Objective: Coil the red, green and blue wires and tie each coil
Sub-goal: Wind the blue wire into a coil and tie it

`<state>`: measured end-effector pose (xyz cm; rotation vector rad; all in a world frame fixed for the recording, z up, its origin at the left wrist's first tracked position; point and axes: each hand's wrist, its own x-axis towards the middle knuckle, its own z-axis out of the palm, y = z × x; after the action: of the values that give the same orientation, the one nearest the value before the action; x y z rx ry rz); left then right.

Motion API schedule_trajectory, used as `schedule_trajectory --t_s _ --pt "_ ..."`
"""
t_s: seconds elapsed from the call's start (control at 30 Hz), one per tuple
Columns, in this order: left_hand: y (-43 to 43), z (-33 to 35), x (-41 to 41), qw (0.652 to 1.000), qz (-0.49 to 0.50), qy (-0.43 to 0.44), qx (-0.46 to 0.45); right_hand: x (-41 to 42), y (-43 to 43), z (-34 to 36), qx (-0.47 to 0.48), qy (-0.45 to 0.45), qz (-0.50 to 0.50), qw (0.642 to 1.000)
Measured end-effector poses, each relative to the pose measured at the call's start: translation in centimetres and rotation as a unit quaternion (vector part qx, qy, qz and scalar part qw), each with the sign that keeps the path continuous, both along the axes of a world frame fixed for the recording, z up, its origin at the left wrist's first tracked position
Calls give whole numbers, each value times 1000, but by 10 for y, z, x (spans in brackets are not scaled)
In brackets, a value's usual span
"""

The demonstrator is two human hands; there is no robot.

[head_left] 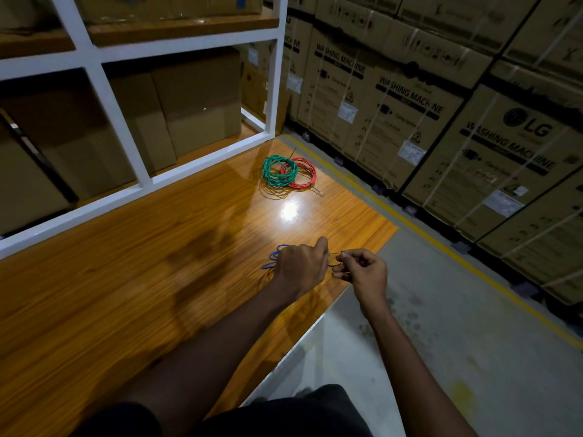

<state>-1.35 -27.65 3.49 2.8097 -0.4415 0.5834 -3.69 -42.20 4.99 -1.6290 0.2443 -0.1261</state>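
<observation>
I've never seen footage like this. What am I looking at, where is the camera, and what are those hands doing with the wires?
There is no machine here. A person works with bare hands, and the single picture comes from a camera worn on the head, looking forward and down. The left hand grips a blue wire coil on the wooden table. The right hand pinches a thin dark tie that runs between the two hands, seemingly to bind that coil. Farther back lie a green coil and a red coil, overlapping. Behind stand a white shelf frame and cardboard boxes marked washing machine.
</observation>
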Motion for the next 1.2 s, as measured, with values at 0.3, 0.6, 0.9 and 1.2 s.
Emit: schedule_trajectory --t_s 0.3,0.6,0.9,1.2 --pt "0 1 -2 1000 -20 -14 3 0 3 1 -21 11 22 999" --pt "2 5 -2 1000 -10 -11 3 -1 2 3 -8 -6 -3 1000" --pt "0 8 -5 999 -23 1 22 0 4 1 -35 8 40 999" --pt "2 12 -5 999 -35 10 31 2 4 -1 -69 -10 41 997"
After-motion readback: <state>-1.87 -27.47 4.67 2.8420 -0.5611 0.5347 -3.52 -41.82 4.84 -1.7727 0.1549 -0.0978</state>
